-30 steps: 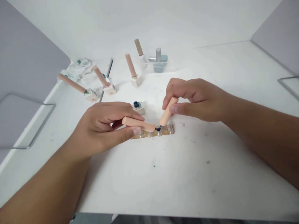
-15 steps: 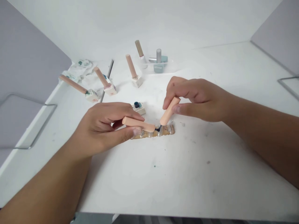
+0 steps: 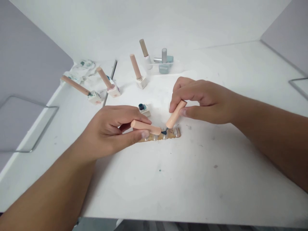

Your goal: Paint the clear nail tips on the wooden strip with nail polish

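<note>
Between thumb and fingers, my left hand (image 3: 115,131) pinches a peach-handled nail polish brush (image 3: 146,127), held nearly level. Another peach nail polish brush (image 3: 176,114) slants down from my right hand (image 3: 202,99), gripped the same way. The dark bristle ends meet or nearly meet over a strip of clear false nails (image 3: 176,131) on a tan holder (image 3: 159,137); I cannot tell whether they touch a nail. Part of the strip lies hidden behind my left hand. Just beyond stands an uncapped polish bottle (image 3: 145,110) with a dark teal neck.
Several capped polish bottles with peach handles, one of them upright (image 3: 141,82), stand farther back. A clear tray (image 3: 176,68) behind holds more bottles. Crumpled, stained tissue (image 3: 84,69) and a dark rod (image 3: 113,70) lie at the back left. Wire stands (image 3: 45,128) flank the white table (image 3: 187,186).
My left hand and its brush have shifted slightly right. The bristle ends sit closer together over the strip, and the right brush has barely moved.
</note>
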{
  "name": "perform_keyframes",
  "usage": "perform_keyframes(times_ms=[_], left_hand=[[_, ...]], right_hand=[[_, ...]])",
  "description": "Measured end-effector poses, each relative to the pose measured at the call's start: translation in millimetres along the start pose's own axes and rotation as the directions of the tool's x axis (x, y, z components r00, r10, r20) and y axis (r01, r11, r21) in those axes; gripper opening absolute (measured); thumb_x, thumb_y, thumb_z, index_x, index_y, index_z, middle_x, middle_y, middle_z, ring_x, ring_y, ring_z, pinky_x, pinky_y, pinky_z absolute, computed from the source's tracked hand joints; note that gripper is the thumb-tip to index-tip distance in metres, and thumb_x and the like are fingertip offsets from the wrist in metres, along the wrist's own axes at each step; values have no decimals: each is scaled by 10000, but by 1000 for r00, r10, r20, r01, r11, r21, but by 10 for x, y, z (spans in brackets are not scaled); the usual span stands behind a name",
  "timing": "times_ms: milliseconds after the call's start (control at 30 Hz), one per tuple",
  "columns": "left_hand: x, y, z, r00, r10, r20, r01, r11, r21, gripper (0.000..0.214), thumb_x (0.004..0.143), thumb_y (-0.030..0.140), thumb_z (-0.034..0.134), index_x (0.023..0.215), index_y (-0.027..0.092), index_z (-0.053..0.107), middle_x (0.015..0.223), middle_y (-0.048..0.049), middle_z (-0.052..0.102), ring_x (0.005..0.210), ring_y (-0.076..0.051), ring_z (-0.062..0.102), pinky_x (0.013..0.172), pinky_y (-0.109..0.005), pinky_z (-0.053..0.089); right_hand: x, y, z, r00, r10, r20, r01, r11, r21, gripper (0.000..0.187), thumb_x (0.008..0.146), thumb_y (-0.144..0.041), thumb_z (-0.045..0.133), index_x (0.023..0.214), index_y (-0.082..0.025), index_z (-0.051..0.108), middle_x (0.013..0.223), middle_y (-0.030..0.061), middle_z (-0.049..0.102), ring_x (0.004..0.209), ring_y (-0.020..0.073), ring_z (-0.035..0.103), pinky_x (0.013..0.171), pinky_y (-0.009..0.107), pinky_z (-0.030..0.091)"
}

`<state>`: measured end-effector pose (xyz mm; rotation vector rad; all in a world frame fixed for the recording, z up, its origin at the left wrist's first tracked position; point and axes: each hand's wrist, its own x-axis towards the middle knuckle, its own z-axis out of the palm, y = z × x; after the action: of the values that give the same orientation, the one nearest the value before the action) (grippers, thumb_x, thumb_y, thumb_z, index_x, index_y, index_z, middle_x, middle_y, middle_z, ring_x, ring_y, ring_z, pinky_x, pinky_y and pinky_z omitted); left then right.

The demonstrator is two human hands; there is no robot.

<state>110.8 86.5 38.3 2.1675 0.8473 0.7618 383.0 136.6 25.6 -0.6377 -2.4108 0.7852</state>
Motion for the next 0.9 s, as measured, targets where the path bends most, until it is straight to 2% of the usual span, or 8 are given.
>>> perform_keyframes(times_ms=[233,400,567,733,900], left_hand=[[-6,13,25,998,-5,-70,5,1000,0,123,834,186,714,934,257,725,695,10,655,555,-111,534,471,-258,375],[-5,32,33,999,-9,-32,10,999,33,90,832,184,721,896,247,721,672,19,630,534,-97,509,452,-249,360],[-5,45,32,998,5,-68,-2,999,52,66,834,211,723,891,245,720,713,2,668,581,-120,559,479,-261,387],[1,60,2,1000,4,9,-5,998,66,43,838,197,713,851,239,709,655,22,642,515,-92,514,442,-239,362],[-12,59,-23,1000,28,-9,-27,996,86,82,834,203,710,903,246,699,708,8,680,568,-111,559,469,-248,378]], right_hand=[[6,-10,-25,1000,15,-3,-15,999,43,182,857,-88,556,926,-190,689,823,-3,537,796,110,507,685,234,375],[13,-10,-32,999,31,33,-32,999,35,167,855,-90,563,878,-193,693,777,-5,534,805,123,508,702,247,382],[-1,6,-48,999,24,37,-27,997,79,187,862,-87,562,935,-201,690,810,0,551,825,131,519,712,254,389],[9,-28,-43,998,15,61,-19,998,58,184,869,-74,546,886,-187,690,770,-9,523,819,121,489,721,251,372],[11,-48,-48,998,12,64,-17,997,77,183,873,-79,541,914,-178,689,780,-6,514,822,122,498,714,253,381]])
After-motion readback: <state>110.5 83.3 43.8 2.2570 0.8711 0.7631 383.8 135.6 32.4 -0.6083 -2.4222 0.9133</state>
